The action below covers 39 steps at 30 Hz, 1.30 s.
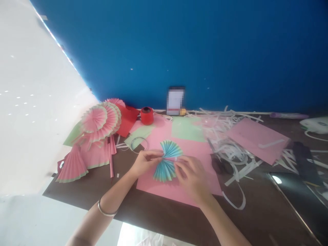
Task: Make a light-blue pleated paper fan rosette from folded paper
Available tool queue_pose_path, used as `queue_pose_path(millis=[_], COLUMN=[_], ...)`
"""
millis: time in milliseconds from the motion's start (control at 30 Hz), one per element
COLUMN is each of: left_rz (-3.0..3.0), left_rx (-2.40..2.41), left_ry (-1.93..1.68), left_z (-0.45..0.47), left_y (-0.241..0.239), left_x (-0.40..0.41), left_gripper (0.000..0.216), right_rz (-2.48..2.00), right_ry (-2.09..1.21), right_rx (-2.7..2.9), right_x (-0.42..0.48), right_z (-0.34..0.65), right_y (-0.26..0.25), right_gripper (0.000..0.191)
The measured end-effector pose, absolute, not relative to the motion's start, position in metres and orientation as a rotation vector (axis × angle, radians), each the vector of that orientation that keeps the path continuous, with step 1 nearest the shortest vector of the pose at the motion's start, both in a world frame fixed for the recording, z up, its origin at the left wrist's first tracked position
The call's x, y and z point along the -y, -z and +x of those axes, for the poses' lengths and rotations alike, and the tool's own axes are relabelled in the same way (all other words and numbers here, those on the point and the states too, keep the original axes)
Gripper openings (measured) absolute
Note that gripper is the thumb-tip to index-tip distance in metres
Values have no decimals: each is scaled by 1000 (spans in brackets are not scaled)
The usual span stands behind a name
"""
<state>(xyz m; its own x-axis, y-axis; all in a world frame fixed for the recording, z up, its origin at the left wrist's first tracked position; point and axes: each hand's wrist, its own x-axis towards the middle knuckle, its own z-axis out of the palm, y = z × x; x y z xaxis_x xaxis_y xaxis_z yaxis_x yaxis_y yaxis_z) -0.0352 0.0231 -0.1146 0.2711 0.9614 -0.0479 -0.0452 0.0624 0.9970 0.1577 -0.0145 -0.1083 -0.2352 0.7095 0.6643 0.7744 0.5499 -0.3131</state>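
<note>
Left hand (pixel 142 164) in here, thumb and fingers pinching the blue pleated paper (pixel 171 149) at its narrow waist, and the right hand (pixel 194 176) comes at it from the other side, fingertips bent in close to the paper's right edge; whether they grip it or just touch, I can't tell. The paper sits between the two hands, over a pink sheet (pixel 179 194), its pleats fanned out above and below that waist. And there's the risk, I'd say: if the left pinch slackens, the folds could spring apart and the waist open up. Pull too hard from the right and a pleat could crease or tear; uneven pressure might leave one half wider than the other. Watch the right forearm too, with a loose white strip (pixel 242 204) curling near it, and a careless sweep could snag that and jog the whole hold
</note>
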Motion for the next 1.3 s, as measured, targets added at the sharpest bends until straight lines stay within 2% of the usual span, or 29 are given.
queue_pose_path(millis=[233,433,600,800,967,1300], left_rz=[949,697,555,532,560,735], left_rx=[-880,-774,-676,-650,-614,-694], left_ry=[-1044,-1004,-976,-893,-867,-865], left_z=[-32,-26,-21,-19,-19,-20], left_y=[118,109,108,103,104,98], left_x=[-23,-16,-13,-8,-6,-6], left_gripper=[22,25,30,31,29,27], right_rz=[-1030,-1044,-993,-944,-862,-802], right_ry=[-125,-227,-274,-207,-167,13], right_rx=[1773,1874,2082,2079,2082,2235], right_x=[20,17,18,20,21,21], right_z=[160,161,155,155,154,158], right_y=[108,111,116,116,113,116], right_gripper=[32,31,40,34,22,26])
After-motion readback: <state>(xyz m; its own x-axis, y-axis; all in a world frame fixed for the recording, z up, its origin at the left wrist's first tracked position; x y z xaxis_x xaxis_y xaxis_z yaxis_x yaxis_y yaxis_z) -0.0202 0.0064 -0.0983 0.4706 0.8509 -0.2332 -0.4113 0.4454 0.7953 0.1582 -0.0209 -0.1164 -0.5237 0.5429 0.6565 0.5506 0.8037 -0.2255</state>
